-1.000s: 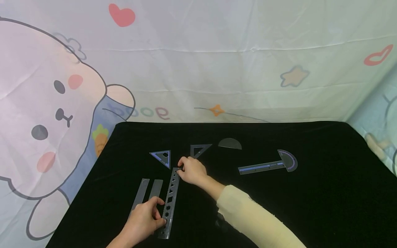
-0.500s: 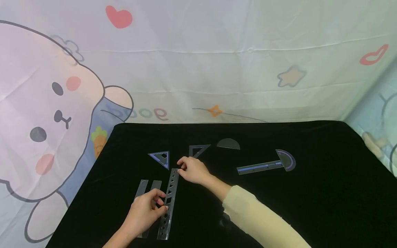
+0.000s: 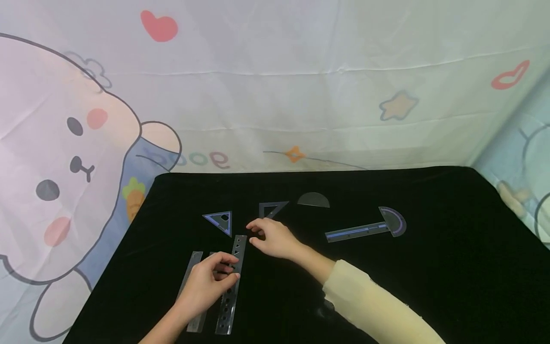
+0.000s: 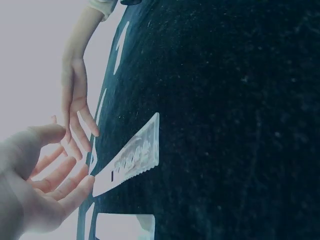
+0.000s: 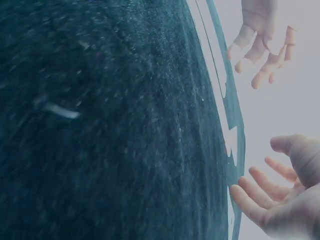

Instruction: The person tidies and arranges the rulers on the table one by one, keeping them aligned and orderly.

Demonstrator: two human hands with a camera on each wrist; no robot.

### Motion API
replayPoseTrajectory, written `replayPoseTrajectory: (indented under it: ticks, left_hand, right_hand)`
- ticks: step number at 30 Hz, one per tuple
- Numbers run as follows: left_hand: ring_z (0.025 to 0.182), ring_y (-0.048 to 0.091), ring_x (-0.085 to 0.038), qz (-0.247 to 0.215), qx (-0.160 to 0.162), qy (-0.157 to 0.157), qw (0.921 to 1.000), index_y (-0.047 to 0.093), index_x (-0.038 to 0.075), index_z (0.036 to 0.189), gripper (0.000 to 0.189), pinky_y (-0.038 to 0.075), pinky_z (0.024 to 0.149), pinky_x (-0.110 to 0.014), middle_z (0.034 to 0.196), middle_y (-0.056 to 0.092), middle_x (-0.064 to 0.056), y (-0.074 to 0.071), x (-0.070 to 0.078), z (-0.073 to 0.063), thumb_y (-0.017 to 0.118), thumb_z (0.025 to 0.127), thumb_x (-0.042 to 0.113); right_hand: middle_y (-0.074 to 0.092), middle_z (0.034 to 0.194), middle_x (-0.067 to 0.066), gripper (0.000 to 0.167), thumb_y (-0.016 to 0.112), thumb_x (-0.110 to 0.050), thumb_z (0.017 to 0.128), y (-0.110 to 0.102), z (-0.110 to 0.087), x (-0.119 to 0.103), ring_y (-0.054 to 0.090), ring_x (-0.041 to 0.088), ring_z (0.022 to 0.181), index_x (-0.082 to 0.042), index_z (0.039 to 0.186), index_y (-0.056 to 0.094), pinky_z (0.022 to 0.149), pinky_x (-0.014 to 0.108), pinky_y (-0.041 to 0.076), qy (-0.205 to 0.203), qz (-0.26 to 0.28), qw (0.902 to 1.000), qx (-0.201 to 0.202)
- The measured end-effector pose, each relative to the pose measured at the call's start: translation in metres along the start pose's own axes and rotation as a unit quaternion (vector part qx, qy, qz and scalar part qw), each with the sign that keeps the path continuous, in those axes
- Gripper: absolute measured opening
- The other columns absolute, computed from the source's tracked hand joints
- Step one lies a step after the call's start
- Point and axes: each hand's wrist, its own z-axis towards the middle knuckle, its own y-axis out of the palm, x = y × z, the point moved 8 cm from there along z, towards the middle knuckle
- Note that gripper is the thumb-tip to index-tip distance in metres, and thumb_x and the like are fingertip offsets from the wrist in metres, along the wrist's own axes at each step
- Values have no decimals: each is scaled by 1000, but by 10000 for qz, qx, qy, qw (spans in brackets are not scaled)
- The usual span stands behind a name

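A clear ruler with shaped cut-outs (image 3: 227, 313) lies lengthwise on the black cloth. My left hand (image 3: 206, 283) hovers over its middle with thumb and fingers apart, gripping nothing; the left wrist view shows the ruler (image 4: 132, 159) below the loose fingers. Just right of the ruler's far end is my right hand (image 3: 275, 240), its fingers relaxed and separate. Two plain clear rulers lie to the left: the outer ruler (image 3: 192, 265) and the inner ruler (image 3: 195, 325), both partly covered by my left hand. My right hand hides part of a clear set square (image 3: 263, 209).
A blue-edged set square (image 3: 229, 225) lies beyond the rulers. Further right are a semicircular protractor (image 3: 313, 200) and a blue-marked ruler with a protractor head (image 3: 355, 232). A printed cloth backdrop (image 3: 258, 95) hangs behind the table.
My left hand has risen off the cut-out ruler and moved forward and right over it. My right hand has let go of the ruler's far end and drawn slightly right.
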Motion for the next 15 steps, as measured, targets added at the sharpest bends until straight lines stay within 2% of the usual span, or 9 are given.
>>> replayPoseTrajectory:
  ticks: [9, 15]
  left_hand:
    - [90, 62, -14, -364, 109, -71, 9993, 63, 16, 105, 27, 54, 70, -21, 107, 62, -2, 10, 3, 14, 70, 80, 11]
    - [89, 63, -15, -662, 164, 1, 9977, 63, 14, 104, 23, 54, 68, -22, 108, 63, -5, 18, 11, 24, 68, 81, 12]
  right_hand:
    - [61, 112, 5, 32, 61, -18, 88, -20, -15, 1, 61, 19, 99, -10, 118, 57, 84, 29, 51, -241, -1, 9995, 219]
    - [62, 106, 1, 26, 62, -16, 87, -31, -23, 3, 62, 11, 91, -12, 113, 59, 78, 20, 51, -364, -77, 9980, 513]
